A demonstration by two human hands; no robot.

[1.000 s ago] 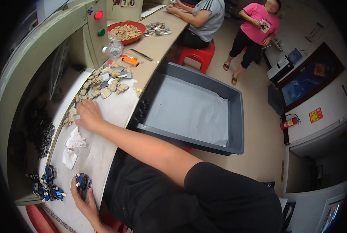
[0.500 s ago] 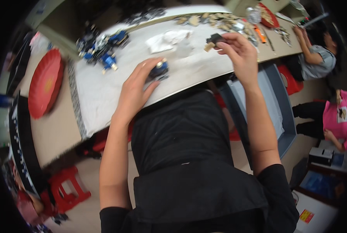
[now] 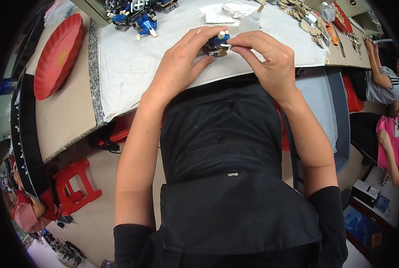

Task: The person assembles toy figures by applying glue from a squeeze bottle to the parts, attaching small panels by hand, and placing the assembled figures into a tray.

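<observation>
My left hand [image 3: 180,61] is closed around a small figurine [image 3: 218,41] with blue and dark parts, near the front edge of the white-covered table [image 3: 132,67]. Its cream top pokes out between my fingers; much of the rest is hidden. From the other side my right hand [image 3: 271,60] pinches a small, thin white piece [image 3: 226,45], thumb against forefinger, up against the figurine. Whether the two touch, I cannot tell. A translucent squeeze bottle [image 3: 250,22] with a narrow nozzle stands just beyond my right hand, beside folded white tissue [image 3: 216,14].
Several blue figurines [image 3: 145,24] lie in a pile at the far left. Tan pieces [image 3: 313,27] and an orange-handled tool [image 3: 331,35] are at the right. A red scalloped tray [image 3: 60,58] sits left, a grey bin [image 3: 340,116] below the table's right side. Co-workers sit at right.
My right hand has come left and down to the figurine; the dark and tan piece it held no longer shows there, and a thin white piece does. The view has shifted.
</observation>
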